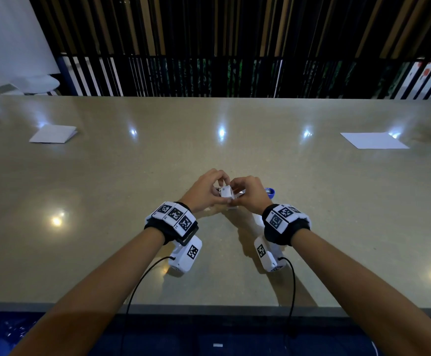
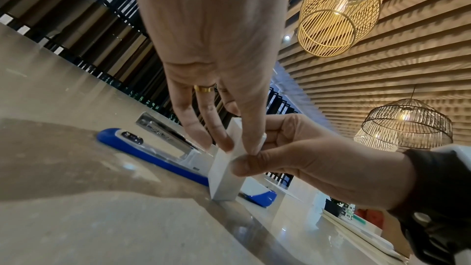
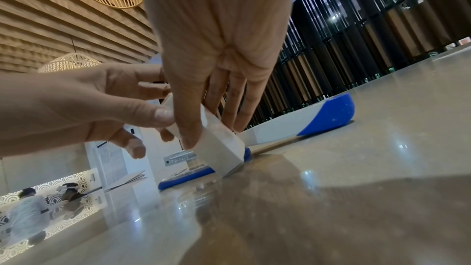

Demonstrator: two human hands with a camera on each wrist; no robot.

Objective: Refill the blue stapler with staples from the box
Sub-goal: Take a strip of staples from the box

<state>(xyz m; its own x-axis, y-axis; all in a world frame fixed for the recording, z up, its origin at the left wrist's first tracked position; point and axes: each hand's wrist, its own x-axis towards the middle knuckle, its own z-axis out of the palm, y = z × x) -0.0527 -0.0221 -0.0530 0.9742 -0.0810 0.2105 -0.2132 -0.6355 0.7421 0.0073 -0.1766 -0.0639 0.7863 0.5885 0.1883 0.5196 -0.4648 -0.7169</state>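
A small white staple box [image 1: 226, 194] stands on one corner on the table, just in front of the blue stapler [image 1: 270, 192]. My left hand [image 1: 219, 186] pinches the box from the left with thumb and fingertips. My right hand [image 1: 237, 189] pinches it from the right. In the left wrist view the box [image 2: 224, 170] hides the middle of the stapler [image 2: 153, 156], which lies opened out with its metal magazine [image 2: 163, 136] showing. In the right wrist view the stapler's white and blue top arm [image 3: 318, 120] stretches away behind the box [image 3: 219, 148].
A folded white paper [image 1: 53, 134] lies at the far left of the beige table [image 1: 106, 191] and a flat sheet [image 1: 373, 140] at the far right. A slatted dark screen runs along the table's far edge. Cables hang from both wrist units over the near edge.
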